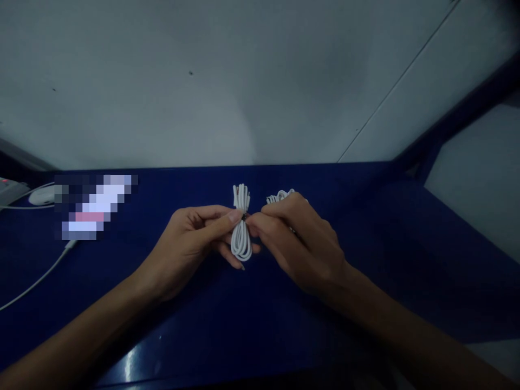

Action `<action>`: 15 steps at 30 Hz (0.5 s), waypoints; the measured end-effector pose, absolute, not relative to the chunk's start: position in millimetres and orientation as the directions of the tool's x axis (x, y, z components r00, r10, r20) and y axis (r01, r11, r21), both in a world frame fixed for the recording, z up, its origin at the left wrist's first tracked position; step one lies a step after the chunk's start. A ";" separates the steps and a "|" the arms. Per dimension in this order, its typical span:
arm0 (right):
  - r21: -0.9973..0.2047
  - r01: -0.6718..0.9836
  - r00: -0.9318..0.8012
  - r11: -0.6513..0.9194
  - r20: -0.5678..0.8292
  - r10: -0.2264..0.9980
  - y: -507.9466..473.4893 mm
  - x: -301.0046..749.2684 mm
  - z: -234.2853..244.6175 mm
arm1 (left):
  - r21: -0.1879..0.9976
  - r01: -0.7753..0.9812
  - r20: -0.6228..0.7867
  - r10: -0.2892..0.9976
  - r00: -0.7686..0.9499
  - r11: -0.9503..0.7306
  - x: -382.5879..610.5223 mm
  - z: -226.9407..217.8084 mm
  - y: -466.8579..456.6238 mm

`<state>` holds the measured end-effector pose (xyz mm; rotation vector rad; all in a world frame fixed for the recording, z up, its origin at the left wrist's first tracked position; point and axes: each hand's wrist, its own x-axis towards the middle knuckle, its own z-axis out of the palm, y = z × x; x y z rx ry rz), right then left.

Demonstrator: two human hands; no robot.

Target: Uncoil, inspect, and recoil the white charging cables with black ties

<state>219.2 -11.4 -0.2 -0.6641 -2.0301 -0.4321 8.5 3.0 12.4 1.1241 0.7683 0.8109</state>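
Observation:
A bundled white cable [241, 238] stands upright between my two hands, cinched at its middle by a small dark tie. My left hand [190, 241] pinches the bundle at the tie from the left, fingers closed on it. My right hand [298, 244] pinches the same spot from the right. A second coil of white cable [279, 196] lies on the blue table [244, 325] just behind my right hand, partly hidden by its knuckles.
A blurred-out object [95, 208] lies at the left with a white cord [38, 279] running from it toward the near left edge. A white mouse [41, 196] sits at the far left. A grey wall rises behind the table.

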 end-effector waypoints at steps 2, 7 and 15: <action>0.106 0.614 -0.486 0.782 0.832 0.268 -10.9 219.6 1.2 | 0.958 -0.146 -0.139 0.846 0.515 0.246 7.1 12.0 3.7; 0.059 0.569 -0.434 0.820 0.868 0.239 -7.9 219.7 1.4 | 0.947 -0.169 -0.138 0.823 0.550 0.272 4.1 8.2 4.1; -0.672 0.409 -0.001 0.618 0.677 0.736 -12.3 220.8 3.6 | 0.949 -0.211 -0.098 0.856 0.508 0.233 6.1 6.2 2.8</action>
